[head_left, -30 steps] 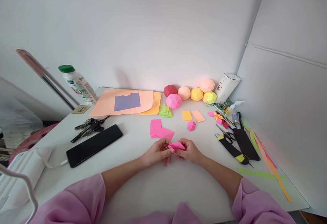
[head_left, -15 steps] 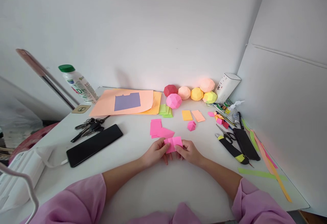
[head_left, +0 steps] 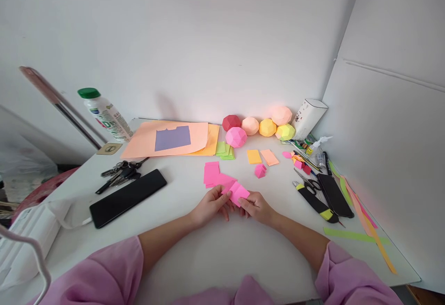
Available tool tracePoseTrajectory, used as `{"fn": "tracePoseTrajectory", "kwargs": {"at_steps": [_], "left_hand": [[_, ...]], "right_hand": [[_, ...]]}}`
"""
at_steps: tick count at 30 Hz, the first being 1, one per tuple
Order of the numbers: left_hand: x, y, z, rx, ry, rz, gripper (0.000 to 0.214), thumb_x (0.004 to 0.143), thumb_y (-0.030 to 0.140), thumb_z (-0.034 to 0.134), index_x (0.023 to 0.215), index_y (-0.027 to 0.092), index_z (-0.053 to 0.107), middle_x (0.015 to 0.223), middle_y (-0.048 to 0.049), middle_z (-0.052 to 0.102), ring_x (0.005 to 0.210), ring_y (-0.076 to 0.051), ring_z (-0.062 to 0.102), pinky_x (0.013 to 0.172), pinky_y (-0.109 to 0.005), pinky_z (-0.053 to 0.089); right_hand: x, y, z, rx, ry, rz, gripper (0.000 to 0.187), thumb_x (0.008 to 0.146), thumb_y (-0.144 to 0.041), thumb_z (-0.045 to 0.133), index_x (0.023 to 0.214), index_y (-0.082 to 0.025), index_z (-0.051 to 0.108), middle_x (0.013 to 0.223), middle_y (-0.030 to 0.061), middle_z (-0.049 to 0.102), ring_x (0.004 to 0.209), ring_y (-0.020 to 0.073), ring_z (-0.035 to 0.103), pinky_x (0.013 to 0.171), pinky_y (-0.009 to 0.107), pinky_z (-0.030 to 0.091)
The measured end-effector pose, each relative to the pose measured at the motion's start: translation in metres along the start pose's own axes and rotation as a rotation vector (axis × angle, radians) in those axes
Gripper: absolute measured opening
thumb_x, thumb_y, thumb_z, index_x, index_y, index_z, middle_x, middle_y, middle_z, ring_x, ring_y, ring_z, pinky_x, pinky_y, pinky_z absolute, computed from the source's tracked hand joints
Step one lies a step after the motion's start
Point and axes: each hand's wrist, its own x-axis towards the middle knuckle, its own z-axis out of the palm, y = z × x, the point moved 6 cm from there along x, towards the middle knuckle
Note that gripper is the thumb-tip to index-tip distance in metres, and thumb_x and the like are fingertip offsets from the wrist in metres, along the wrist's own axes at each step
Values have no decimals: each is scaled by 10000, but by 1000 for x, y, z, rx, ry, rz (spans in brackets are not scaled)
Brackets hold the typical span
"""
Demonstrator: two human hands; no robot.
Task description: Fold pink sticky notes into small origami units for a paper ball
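Both hands meet at the middle of the white table (head_left: pixel 215 254) and pinch one small folded pink paper (head_left: pixel 238 192). My left hand (head_left: pixel 212 205) grips its left edge with fingers closed. My right hand (head_left: pixel 256 206) holds its right lower edge, fingers curled. Just beyond them lies a small pile of pink paper squares (head_left: pixel 213 175). A little folded pink piece (head_left: pixel 260 171) sits further right.
Several paper balls (head_left: pixel 259 127) line the back wall. Orange sheets (head_left: pixel 170 139), green notes (head_left: pixel 225 151), a bottle (head_left: pixel 104 115), keys (head_left: pixel 121 171) and a black phone (head_left: pixel 128 197) lie left. Scissors (head_left: pixel 308 183), a knife (head_left: pixel 318 205), pens and paper strips (head_left: pixel 361 224) crowd the right.
The pink paper went from a flat narrow fold to an opened, wider piece, and it now sits tilted and slightly further from me between the hands.
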Motion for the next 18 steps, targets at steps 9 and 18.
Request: {"fn": "tracePoseTrajectory", "kwargs": {"at_steps": [9, 18], "left_hand": [[2, 0, -3, -152, -42, -60, 322, 750, 363, 675, 742, 176, 413, 512, -1, 632, 416, -126, 581, 367, -207, 464], [3, 0, -3, -163, -20, -68, 329, 785, 453, 612, 828, 172, 446, 502, 1, 632, 411, -158, 612, 346, -221, 476]], "right_hand": [[-5, 5, -4, 258, -12, -148, 385, 854, -394, 542, 1174, -233, 401, 963, 49, 566, 599, 96, 559, 481, 223, 454], [0, 7, -2, 217, -13, -146, 381, 774, -331, 662, 1122, -195, 593, 960, 45, 551, 597, 84, 557, 480, 224, 478]]}}
